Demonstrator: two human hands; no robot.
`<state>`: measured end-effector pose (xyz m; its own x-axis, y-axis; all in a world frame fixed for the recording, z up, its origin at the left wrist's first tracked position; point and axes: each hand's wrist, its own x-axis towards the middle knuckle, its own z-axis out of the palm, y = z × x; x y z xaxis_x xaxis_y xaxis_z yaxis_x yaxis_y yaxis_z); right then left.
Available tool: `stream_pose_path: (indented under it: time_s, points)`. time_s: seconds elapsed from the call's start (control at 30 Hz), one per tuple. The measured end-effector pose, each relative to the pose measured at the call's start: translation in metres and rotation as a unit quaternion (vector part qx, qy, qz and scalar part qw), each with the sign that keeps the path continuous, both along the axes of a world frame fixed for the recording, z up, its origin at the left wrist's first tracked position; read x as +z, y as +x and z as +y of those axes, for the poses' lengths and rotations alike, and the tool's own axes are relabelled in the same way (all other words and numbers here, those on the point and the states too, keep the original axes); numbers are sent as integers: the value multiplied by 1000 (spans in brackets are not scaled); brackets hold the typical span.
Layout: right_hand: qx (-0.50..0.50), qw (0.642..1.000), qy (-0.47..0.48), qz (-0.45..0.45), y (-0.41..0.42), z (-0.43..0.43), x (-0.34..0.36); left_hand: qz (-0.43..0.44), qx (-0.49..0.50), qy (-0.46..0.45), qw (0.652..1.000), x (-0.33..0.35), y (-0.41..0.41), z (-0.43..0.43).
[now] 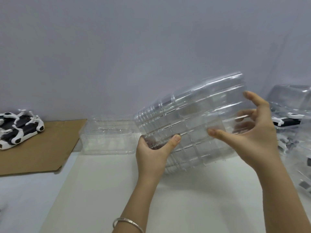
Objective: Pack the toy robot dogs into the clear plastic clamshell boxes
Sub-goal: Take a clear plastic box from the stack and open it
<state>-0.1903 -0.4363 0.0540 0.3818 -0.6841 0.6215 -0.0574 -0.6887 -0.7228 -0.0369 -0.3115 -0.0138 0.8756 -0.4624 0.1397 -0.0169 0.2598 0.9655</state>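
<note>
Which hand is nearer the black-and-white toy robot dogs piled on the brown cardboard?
Left. The left hand grips the lower-left corner of the stack of clear plastic clamshell boxes, right of the black-and-white toy robot dogs; the right hand holds the stack farther right.

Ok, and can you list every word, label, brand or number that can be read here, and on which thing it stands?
None: no word, label, brand, number or sign can be read in this view.
The stack of boxes, held by the left hand and right hand: moulded ribs only, no print.
The toy dogs: black and white patches, no letters.
The cardboard: plain.
The packed boxes at the right: too blurred to tell.
</note>
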Motion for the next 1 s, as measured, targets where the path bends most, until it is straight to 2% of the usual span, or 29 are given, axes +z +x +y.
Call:
stream_pose_path:
  time_s: [0.17, 0.27, 0.33, 0.47, 0.5, 0.57, 0.6, 0.63, 0.7, 0.73, 0.77, 0.87, 0.93, 1.0]
  points:
    - [-34, 998, -3, -44, -16, -2, 12, 42, -39, -14, 998, 1, 14, 6]
    - [-52, 996, -18, -69, -21, 0, 18, 99, -39, -53, 993, -19, 10, 0]
    - [-69, 994, -47, -75, -22, 5, 23, 134, -80, -54, 986, -30, -2, -13]
    - [-130, 981, -137, -38, -22, 19, 29, 183, -142, 116, 966, -25, 0, -39]
    - [-144, 976, -164, -23, -22, 21, 30, 172, -164, 172, 956, -22, 4, -41]
    - [-159, 965, -208, 7, -20, 26, 32, 88, -176, 274, 941, -14, 12, -36]
    - [-162, 961, -224, 20, -17, 29, 33, 54, -162, 275, 946, -5, 13, -30]
    - [-163, 958, -236, 32, -15, 30, 33, 27, -149, 235, 960, 8, 15, -26]
    - [-156, 954, -250, 57, -8, 33, 31, 53, -148, 36, 987, 39, 16, -14]
    - [-153, 950, -261, 71, -5, 33, 30, 73, -168, -54, 982, 55, 15, -6]
    - [-148, 946, -276, 83, -3, 34, 29, 74, -194, -103, 973, 71, 14, 3]
    - [-119, 936, -314, 102, 2, 39, 27, 11, -203, -106, 973, 99, 6, 21]
    - [-70, 949, -290, 97, 5, 46, 26, 29, -182, -135, 974, 106, 4, 29]
    - [-26, 965, -247, 84, 6, 54, 26, 83, -173, -169, 967, 106, 2, 37]
